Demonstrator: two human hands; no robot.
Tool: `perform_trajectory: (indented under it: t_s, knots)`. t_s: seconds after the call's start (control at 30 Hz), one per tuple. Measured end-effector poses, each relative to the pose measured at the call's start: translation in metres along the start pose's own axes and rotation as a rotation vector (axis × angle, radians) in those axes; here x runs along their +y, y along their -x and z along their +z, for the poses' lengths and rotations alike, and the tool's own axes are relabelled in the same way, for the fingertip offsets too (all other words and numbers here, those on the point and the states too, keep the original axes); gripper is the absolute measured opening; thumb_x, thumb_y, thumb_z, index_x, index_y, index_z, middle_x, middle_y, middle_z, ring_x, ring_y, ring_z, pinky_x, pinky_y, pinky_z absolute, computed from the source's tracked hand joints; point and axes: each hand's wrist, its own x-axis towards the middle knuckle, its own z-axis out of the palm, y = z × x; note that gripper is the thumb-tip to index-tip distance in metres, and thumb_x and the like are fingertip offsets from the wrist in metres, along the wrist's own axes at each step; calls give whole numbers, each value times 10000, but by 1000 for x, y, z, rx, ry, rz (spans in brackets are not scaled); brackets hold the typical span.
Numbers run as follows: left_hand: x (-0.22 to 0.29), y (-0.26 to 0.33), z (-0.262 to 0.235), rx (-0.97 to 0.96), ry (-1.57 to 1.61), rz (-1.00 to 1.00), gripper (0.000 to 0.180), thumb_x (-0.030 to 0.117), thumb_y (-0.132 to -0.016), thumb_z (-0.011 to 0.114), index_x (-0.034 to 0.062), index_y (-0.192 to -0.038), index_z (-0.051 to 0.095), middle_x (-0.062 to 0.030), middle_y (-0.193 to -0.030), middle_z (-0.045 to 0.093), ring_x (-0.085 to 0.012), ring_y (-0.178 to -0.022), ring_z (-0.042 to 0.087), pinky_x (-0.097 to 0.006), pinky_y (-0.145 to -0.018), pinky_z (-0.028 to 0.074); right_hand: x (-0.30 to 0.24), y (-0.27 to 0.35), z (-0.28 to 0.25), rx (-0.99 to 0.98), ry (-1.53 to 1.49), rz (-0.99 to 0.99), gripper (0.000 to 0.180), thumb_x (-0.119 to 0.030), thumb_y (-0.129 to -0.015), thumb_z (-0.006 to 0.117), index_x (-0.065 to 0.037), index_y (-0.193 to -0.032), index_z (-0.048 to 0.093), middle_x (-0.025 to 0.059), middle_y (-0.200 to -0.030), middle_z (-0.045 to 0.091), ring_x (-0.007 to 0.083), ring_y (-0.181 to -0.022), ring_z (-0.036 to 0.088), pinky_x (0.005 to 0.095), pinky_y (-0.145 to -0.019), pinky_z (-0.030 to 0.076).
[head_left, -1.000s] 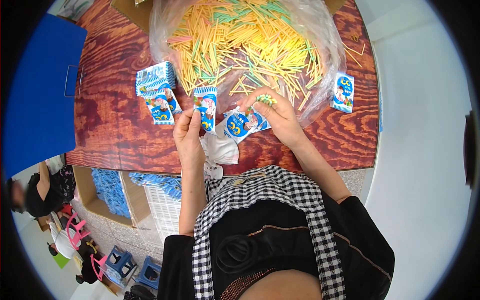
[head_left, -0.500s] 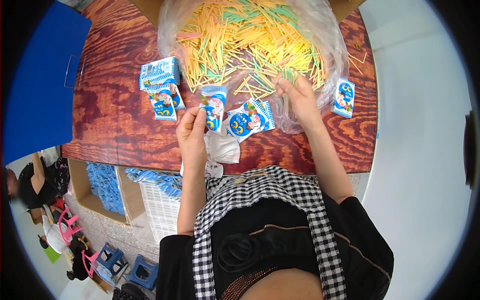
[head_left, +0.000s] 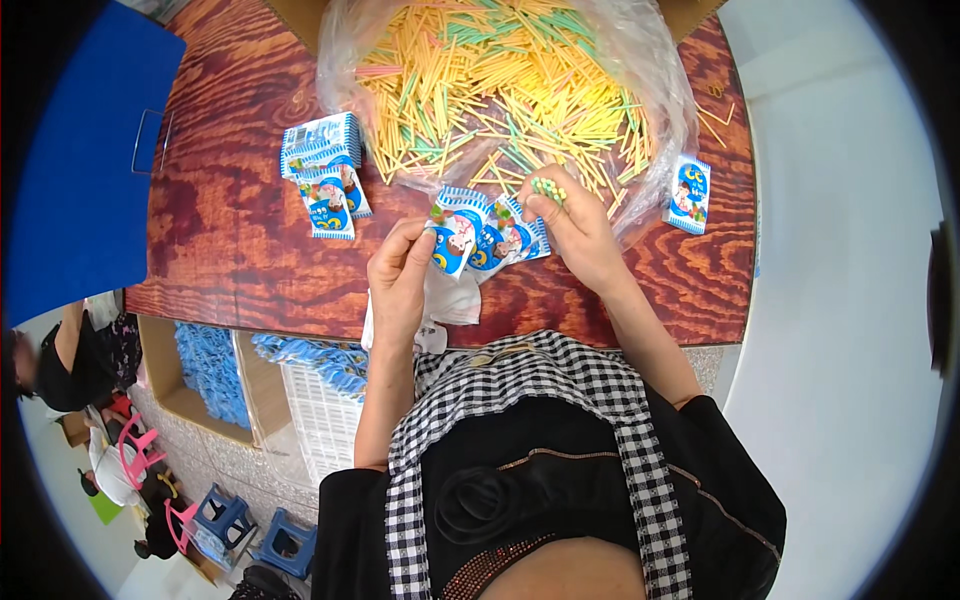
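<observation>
Between the thumb and fingers of my left hand (head_left: 400, 275) is the edge of a small blue-and-white packet (head_left: 457, 238). Just to its right, more packets of the same kind (head_left: 515, 238) lie overlapping on the table. My right hand (head_left: 580, 235) is closed around a bundle of thin coloured sticks (head_left: 549, 189), their yellow and green ends showing above the fingers. Beyond both hands, a heap of yellow, green and pink sticks (head_left: 500, 80) spills inside a clear plastic bag (head_left: 665, 130). A white cloth (head_left: 455, 300) lies partly beneath my left hand's packet.
More packets (head_left: 325, 175) are stacked at the left, and a single packet (head_left: 688, 195) lies at the right. Below the wood-grain table (head_left: 230, 240) stand a cardboard box of blue wrappers (head_left: 210, 370) and a white basket (head_left: 322, 425). People and stools (head_left: 285, 540) are at far left.
The packet in my left hand has moved right and nearer, over the lying packets. My right hand has drawn the sticks toward me and left, turning their ends upward.
</observation>
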Motion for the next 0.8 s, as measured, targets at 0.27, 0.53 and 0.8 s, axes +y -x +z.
perform_trajectory:
  t_s: [0.27, 0.53, 0.8]
  knots:
    - [-2, 2, -2, 25, 35, -7, 170, 52, -947, 561, -21, -1076, 644, -15, -1010, 645, -71, -910, 576, -222, -818, 448, 3, 3, 2, -39, -74, -4, 118, -103, -977, 507, 4, -1007, 545, 32, -869, 568, 91, -802, 544, 231, -744, 437]
    - [-4, 3, -3, 32, 46, -7, 167, 56, -946, 568, -13, -1077, 645, -14, -997, 657, -68, -893, 585, -221, -805, 457, 5, 4, 2, -64, -175, -5, 134, -134, -984, 515, -6, -1012, 544, 27, -880, 566, 89, -810, 540, 230, -757, 436]
    - [-6, 2, -3, 32, 45, -31, 164, 59, -943, 576, -10, -1074, 648, -11, -980, 662, -67, -886, 589, -221, -804, 460, 6, 5, 1, -80, -184, -3, 136, -129, -986, 507, -2, -1017, 541, 32, -893, 563, 94, -815, 538, 233, -765, 439]
